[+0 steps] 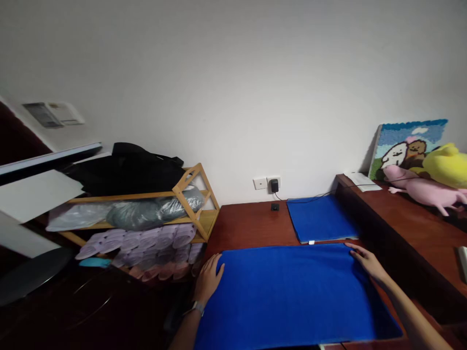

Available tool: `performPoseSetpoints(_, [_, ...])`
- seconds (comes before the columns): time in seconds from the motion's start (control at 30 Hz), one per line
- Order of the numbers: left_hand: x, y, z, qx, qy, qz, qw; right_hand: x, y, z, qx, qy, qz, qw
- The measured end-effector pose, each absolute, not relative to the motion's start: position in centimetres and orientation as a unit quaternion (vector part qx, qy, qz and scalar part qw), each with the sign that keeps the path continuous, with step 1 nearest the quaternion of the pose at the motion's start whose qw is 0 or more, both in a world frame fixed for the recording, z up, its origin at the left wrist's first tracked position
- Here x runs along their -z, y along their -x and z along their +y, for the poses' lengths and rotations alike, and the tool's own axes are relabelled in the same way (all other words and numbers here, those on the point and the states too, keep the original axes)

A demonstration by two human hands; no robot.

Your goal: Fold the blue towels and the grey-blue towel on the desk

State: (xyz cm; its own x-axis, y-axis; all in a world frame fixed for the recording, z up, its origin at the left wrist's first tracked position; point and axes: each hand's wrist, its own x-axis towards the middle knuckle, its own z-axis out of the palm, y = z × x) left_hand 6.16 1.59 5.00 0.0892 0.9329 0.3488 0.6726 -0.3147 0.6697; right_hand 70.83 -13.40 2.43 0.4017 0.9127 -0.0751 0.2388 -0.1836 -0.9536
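A large blue cloth (288,296) lies spread over the reddish-brown desk, with soft wrinkles near its right side. My left hand (209,278) rests at its far left corner, fingers stretched out and the thumb apart over the fabric. At the far right corner, my right hand (368,263) has its thumb and fingertips closed on the cloth's edge. Just beyond lies a smaller folded blue cloth (321,219) with a white tag on its near edge; neither hand touches it.
The desk (248,226) meets a white wall with a plugged-in black adapter (274,185) and its cable. Left stands a wooden rack (199,206) with lilac slippers and a black bag. A raised ledge on the right carries a pink plush toy (425,190) and a picture (396,146).
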Motion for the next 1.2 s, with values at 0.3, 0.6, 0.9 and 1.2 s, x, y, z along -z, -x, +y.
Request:
performPoseSetpoints(0.3, [-3.3,-5.0,3.5,-0.251,-0.8,0.545,-0.021,-0.6,-70.1,-11.5,-0.075,0.8,-0.523,0.283])
performPoseSetpoints(0.6, [-1.6,-2.9,4.6,-0.114,-0.816,0.565,-0.032,1.5,-66.3,-12.7,0.01,0.793,-0.597,0.125])
performPoseSetpoints(0.9, [-2.8,-3.2,4.0,-0.186,-0.823,0.533,-0.056,2.1,-67.0,-12.2,0.025,0.792,-0.607,0.056])
performPoseSetpoints(1.2, [-1.7,-3.3,3.3,-0.108,-0.848,0.519,-0.019,4.6,-69.4,-12.4,-0.002,0.8,-0.592,0.091])
